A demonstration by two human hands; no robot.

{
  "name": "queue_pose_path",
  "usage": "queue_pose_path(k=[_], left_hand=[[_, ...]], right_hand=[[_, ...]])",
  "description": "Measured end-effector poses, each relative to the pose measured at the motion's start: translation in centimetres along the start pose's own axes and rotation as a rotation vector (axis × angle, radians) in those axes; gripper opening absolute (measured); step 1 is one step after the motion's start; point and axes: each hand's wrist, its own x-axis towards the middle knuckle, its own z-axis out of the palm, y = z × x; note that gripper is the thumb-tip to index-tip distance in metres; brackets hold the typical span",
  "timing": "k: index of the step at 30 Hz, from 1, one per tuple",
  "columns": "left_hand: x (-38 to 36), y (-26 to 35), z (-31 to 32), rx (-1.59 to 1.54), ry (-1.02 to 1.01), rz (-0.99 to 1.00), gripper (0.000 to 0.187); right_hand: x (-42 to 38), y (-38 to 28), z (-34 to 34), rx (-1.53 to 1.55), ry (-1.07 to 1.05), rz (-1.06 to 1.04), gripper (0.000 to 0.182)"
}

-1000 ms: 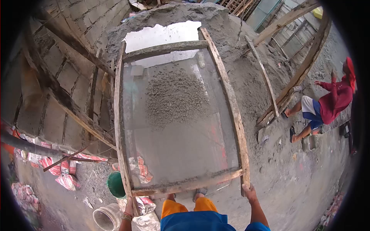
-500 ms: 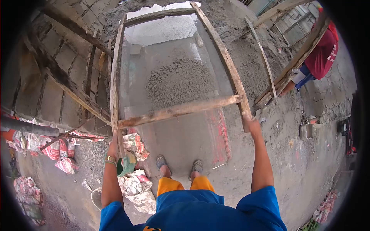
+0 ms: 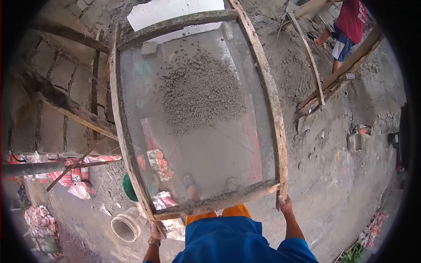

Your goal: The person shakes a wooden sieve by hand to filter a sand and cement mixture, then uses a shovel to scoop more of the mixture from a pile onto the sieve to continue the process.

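Note:
A wooden-framed sand screen (image 3: 279,144) spans the space ahead of me, its fine mesh see-through enough to show my feet and the ground. Dark, lumpy sand (image 3: 201,92) is heaped on the mesh's middle and far part. My left hand (image 3: 156,232) is wrapped round the near end of the left rail. Round the right rail's near end, my right hand (image 3: 286,207) is closed too. The near crossbar (image 3: 219,199), with sand along it, is close to my waist. A small grey block (image 3: 149,49) sits at the far left corner.
A white bucket (image 3: 124,228) and a green container (image 3: 129,187) stand at left, near printed sacks (image 3: 81,189). Timber beams (image 3: 66,103) flank the left side. A post (image 3: 307,61) stands at right. Beyond it, a person in a red shirt (image 3: 351,22) holds something dark.
The screen has come toward me, its near crossbar now by my waist. Both hands have drawn back with it. The lumpy sand has spread on the mesh. The other person has shifted position.

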Motion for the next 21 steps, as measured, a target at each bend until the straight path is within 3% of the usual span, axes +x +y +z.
queue_pose_path(k=[2, 4, 6, 8, 10, 11, 12, 13, 14, 15, 16, 19, 20, 21], left_hand=[[-4.1, -3.3, -0.7, 0.057, 0.073, 0.053, 0.074], [-3.3, -4.7, -0.9, 0.037, 0.035, 0.053, 0.074], [-0.2, -4.0, 0.0, -0.014, 0.005, 0.049, 0.074], [5.7, 2.3, 4.6, 0.052, 0.001, 0.033, 0.067], [9.5, 12.5, 10.9, 0.102, 0.043, 0.028, 0.064], [9.3, 18.5, 14.3, 0.193, 0.057, 0.076, 0.064], [10.4, 23.1, 15.7, 0.223, 0.086, 0.079, 0.063], [8.5, 28.3, 18.2, 0.243, 0.038, 0.099, 0.065], [8.2, 32.3, 19.3, 0.267, -0.018, 0.196, 0.066], [7.3, 36.1, 20.3, 0.291, -0.040, 0.166, 0.066], [6.0, 38.7, 20.8, 0.314, -0.061, 0.137, 0.066], [2.7, 40.7, 21.3, 0.374, -0.031, 0.148, 0.067], [3.2, 39.0, 20.1, 0.344, -0.015, 0.109, 0.066], [3.9, 36.4, 18.6, 0.317, -0.009, 0.081, 0.065]], right_hand=[[-2.0, 3.0, -1.1, -0.016, -0.026, 0.038, 0.059], [-2.5, 2.1, -1.2, 0.088, 0.027, 0.009, 0.057], [1.7, 0.2, -0.6, -0.050, -0.024, 0.016, 0.058], [9.6, -1.9, 1.7, -0.156, 0.031, -0.005, 0.064], [15.1, -13.7, 3.4, -0.456, 0.127, 0.054, 0.082], [20.3, -14.4, 3.4, -0.617, 0.238, 0.113, 0.091], [23.0, -18.1, 2.5, -0.655, 0.135, -0.101, 0.098], [19.5, -28.8, 2.0, -0.501, 0.183, -0.029, 0.098], [19.2, -33.4, 1.1, -0.439, 0.230, -0.139, 0.096], [19.5, -37.6, 0.0, -0.454, 0.189, -0.212, 0.095], [17.9, -41.6, -0.5, -0.353, 0.117, -0.137, 0.095], [16.0, -43.3, -1.2, -0.444, 0.134, -0.139, 0.096], [15.6, -40.6, -1.3, -0.497, 0.194, -0.235, 0.096], [15.7, -37.0, -1.1, -0.504, 0.152, -0.139, 0.093]])
